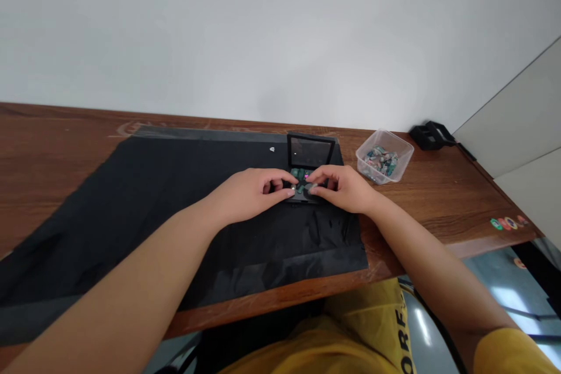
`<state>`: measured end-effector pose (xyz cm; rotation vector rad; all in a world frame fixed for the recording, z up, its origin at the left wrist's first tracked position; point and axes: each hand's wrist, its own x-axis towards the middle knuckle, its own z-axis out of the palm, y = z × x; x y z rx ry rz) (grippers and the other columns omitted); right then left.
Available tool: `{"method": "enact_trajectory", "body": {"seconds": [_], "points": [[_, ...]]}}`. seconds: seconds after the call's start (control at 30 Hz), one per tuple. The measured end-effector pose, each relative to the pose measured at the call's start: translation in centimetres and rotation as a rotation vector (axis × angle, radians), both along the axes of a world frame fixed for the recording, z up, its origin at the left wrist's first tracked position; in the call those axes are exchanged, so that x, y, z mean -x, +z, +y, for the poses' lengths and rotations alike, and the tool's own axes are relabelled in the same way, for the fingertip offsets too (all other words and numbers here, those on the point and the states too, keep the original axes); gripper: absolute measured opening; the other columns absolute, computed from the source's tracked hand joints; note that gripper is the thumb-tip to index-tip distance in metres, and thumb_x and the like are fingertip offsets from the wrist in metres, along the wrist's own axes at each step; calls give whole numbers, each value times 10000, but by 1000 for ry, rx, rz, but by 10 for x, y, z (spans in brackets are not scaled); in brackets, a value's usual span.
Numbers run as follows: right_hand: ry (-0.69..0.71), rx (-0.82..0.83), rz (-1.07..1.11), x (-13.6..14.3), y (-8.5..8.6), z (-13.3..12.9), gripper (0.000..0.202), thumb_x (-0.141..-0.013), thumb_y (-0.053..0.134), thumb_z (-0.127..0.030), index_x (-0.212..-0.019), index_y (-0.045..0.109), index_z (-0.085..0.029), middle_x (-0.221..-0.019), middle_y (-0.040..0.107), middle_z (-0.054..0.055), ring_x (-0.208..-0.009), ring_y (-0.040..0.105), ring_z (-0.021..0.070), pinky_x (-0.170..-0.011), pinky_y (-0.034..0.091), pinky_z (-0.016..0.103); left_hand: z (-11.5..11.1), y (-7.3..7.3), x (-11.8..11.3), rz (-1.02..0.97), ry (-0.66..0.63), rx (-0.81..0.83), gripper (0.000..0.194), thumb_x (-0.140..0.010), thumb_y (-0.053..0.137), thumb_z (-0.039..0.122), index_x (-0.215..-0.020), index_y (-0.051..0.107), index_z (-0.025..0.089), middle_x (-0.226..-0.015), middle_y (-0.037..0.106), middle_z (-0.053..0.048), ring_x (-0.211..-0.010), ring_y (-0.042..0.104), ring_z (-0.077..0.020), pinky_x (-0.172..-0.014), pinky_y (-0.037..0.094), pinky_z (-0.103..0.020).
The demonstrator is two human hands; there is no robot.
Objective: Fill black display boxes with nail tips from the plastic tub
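Note:
A small black box [302,200] with its clear-windowed lid [310,152] raised lies on the black mat. Green pieces [300,174] and a pink one are inside it. From the left, my left hand [258,190] reaches to the box, thumb and forefinger closed around a tiny pale thing at its left side. My right hand [344,187] is at the box's right side, its thumb and fingertips pinched on a small greyish piece [312,187]. The fingers partly hide the box's contents.
A clear plastic tub [401,155] of mixed coloured pieces stands right of the mat [175,175]. Black holders [432,135] sit at the back right. A small silvery piece [272,149] lies left of the lid. Round stickers [511,223] mark the table's right edge.

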<state>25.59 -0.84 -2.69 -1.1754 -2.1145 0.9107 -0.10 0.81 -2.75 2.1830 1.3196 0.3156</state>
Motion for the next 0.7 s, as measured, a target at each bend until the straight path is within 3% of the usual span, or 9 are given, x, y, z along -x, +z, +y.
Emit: {"method": "enact_trajectory", "body": {"seconds": [0.2,0.4,0.7], "points": [[-17,-61,-96,4,3,-2,74,-881,785,-186,-955,784,-188,-868,767,9,-602,530,86,-612,391,238,0,1,0,3,6,15,513,-897,562,654,-1205,801,320,-859,742,0,-654,610,-169,-606,406,-304],[-15,-62,-89,-1,1,-2,198,-868,790,-174,-1063,817,-198,-948,820,31,-588,554,85,-604,418,236,0,-1,0,-15,3,-6,484,-887,590,649,-1164,811,319,-831,740,10,-632,596,-158,-581,397,-291],[-41,-79,-92,-4,3,-4,180,-913,770,-225,-1066,864,-235,-945,858,37,-710,736,162,-613,494,270,1,0,-1,0,4,16,497,-883,576,642,-1188,805,324,-889,738,-4,-666,598,-175,-620,416,-312]]}}
